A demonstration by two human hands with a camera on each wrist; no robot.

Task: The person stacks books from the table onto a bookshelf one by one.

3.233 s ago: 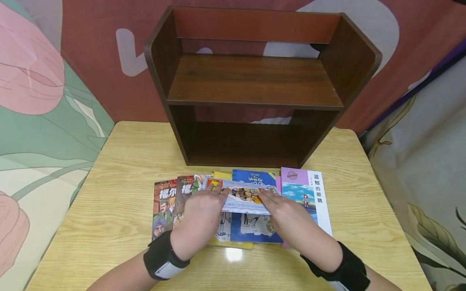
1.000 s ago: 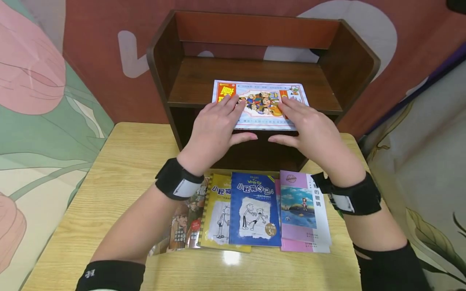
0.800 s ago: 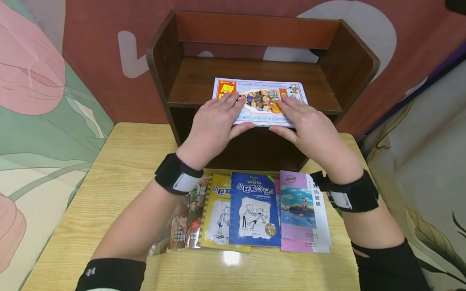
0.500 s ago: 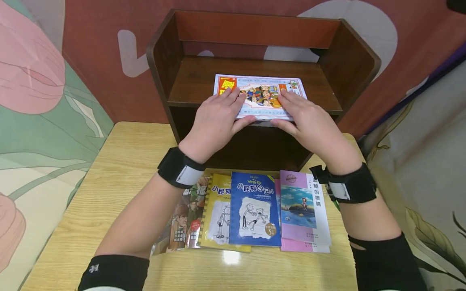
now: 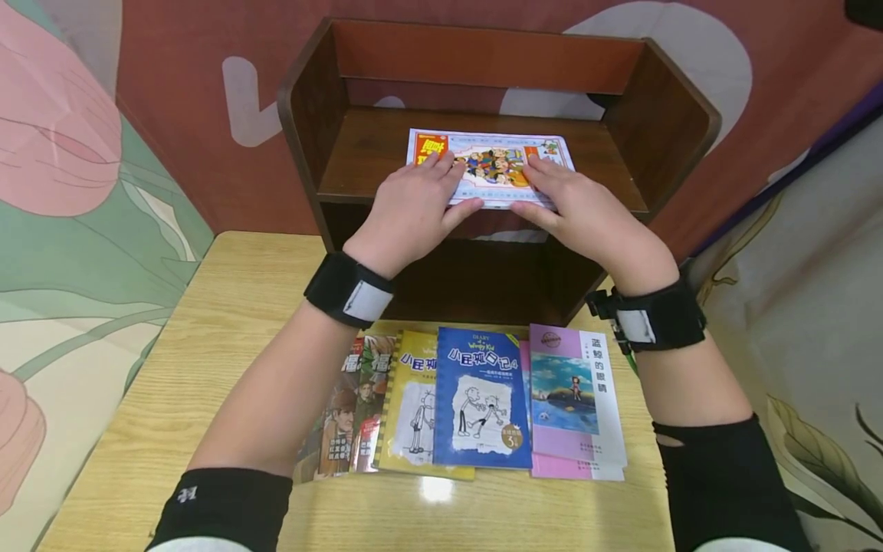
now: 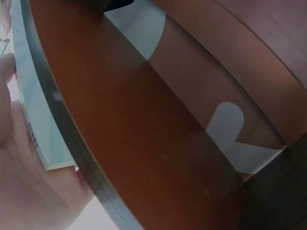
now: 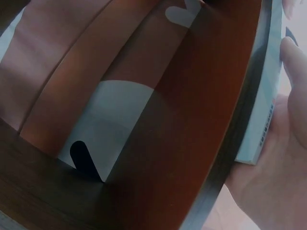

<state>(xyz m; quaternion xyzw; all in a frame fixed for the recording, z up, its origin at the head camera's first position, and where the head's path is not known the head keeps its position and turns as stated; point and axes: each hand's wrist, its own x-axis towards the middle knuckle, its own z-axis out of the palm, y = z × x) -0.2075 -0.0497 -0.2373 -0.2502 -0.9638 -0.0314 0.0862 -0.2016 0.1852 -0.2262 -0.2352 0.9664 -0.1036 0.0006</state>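
Both hands hold a comic book [image 5: 498, 165] with a pale blue border, a red title block and a cartoon crowd on its cover. It lies at the front of the bookcase's upper shelf, its near edge overlapping the shelf's lip in the head view. My left hand [image 5: 414, 211] spreads its fingers over the left part of the cover, its thumb along the near edge. On the right part, my right hand [image 5: 586, 218] holds it the same way. In the left wrist view the book's pale side [image 6: 48, 129] sits by the shelf's front edge.
A dark brown bookcase [image 5: 497, 303] stands at the back of the wooden table [image 5: 228, 307]. In front lie a blue book [image 5: 483, 399], a yellow book [image 5: 407, 406], pink-and-white books [image 5: 579, 406] and brown-covered books [image 5: 352, 414], partly under the left forearm.
The comic book has been lifted from above the other books to the upper shelf's front, then slid farther back. Both hands have moved with it, the thumbs now at its near edge.
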